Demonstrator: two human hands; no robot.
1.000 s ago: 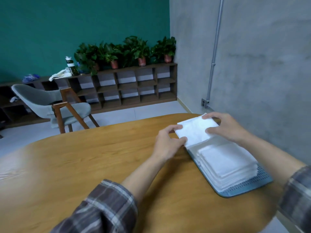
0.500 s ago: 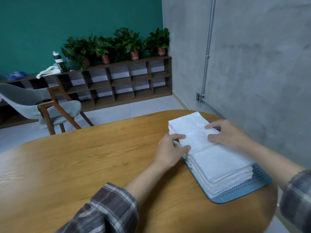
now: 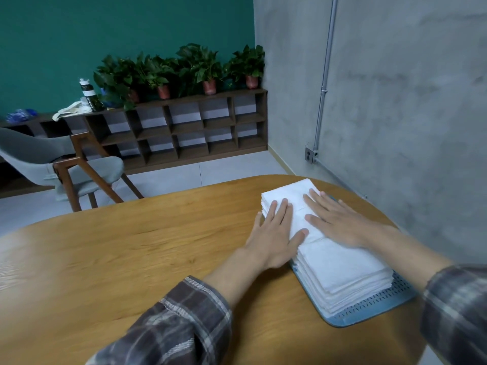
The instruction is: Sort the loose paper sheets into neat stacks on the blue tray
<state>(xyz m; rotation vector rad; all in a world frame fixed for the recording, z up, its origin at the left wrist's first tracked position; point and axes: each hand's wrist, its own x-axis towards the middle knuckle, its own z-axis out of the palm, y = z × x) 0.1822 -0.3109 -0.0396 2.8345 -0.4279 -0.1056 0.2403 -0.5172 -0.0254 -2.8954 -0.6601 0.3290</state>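
A blue perforated tray (image 3: 374, 309) lies near the table's right edge. Two stacks of white paper sheets sit on it: a near stack (image 3: 342, 270) and a far stack (image 3: 292, 198). My left hand (image 3: 274, 233) lies flat with straight fingers on the left side of the far stack, its palm partly over the table beside the tray. My right hand (image 3: 340, 219) presses flat on the same stack's right side, reaching onto the seam between the two stacks. Neither hand grips a sheet.
The tray rests on a rounded wooden table (image 3: 131, 272) close to a grey concrete wall (image 3: 408, 101) on the right. Beyond the table stand a grey chair (image 3: 60, 164) and a low shelf (image 3: 184, 127) with potted plants.
The sheet held up by both hands a second ago now lies on the far stack. Both hands went from pinching to flat palms pressing down on it.
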